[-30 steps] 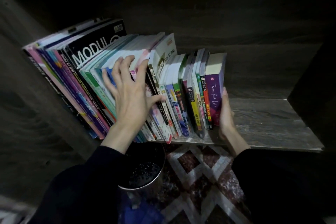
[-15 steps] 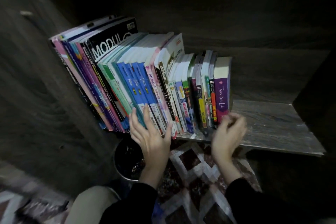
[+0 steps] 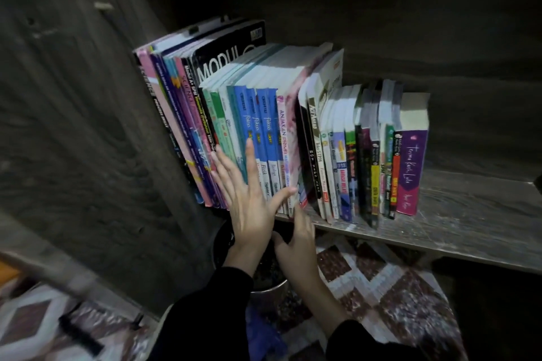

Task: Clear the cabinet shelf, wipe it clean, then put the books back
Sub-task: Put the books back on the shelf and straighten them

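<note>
A row of several books (image 3: 337, 138) stands on the grey wooden cabinet shelf (image 3: 469, 214), leaning left against the cabinet's side wall. A purple book (image 3: 410, 167) ends the row on the right. My left hand (image 3: 249, 202) lies flat with straight spread fingers against the spines of the blue and green books (image 3: 258, 132). My right hand (image 3: 296, 237) reaches up from below the shelf's front edge, its fingertips at the foot of the pink book (image 3: 289, 138); how its fingers lie is partly hidden.
The cabinet's left side wall (image 3: 88, 126) is close beside the books. A dark round metal bin (image 3: 264, 275) stands on the patterned rug (image 3: 381, 287) under my hands. Bare shelf runs to the right of the purple book.
My left hand rose from the shelf edge onto the blue spines. My right hand moved left, from beside the purple book to the pink book's foot. The view shifted left.
</note>
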